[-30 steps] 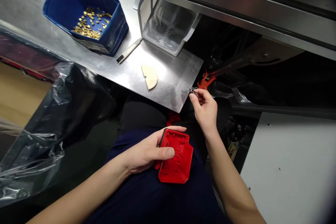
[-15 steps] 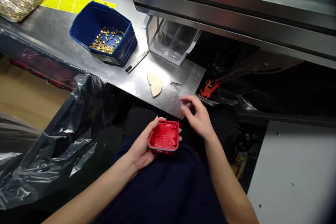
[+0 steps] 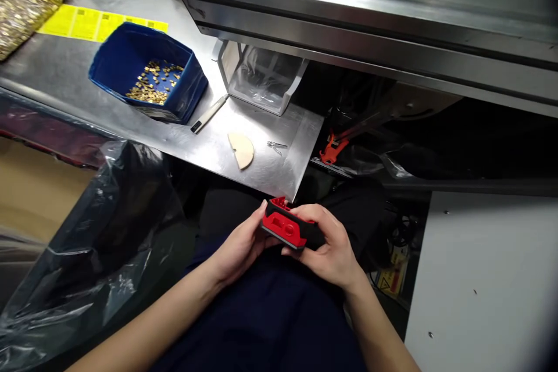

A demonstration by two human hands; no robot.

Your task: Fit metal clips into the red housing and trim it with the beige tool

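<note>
Handling of the red housing (image 3: 285, 229) seemed unfinished, as the left hand's (image 3: 239, 247) and right hand's (image 3: 336, 250) fingers gripped it, while a small metal tool (image 3: 276, 145) lay on the worktop (image 3: 265, 174).

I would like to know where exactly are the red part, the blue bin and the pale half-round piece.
Red part (image 3: 283, 227): head view, on its outer red side.
Blue bin (image 3: 122, 58): head view, on its bare inner wall.
Pale half-round piece (image 3: 243, 151): head view, middle of its upper face.
</note>
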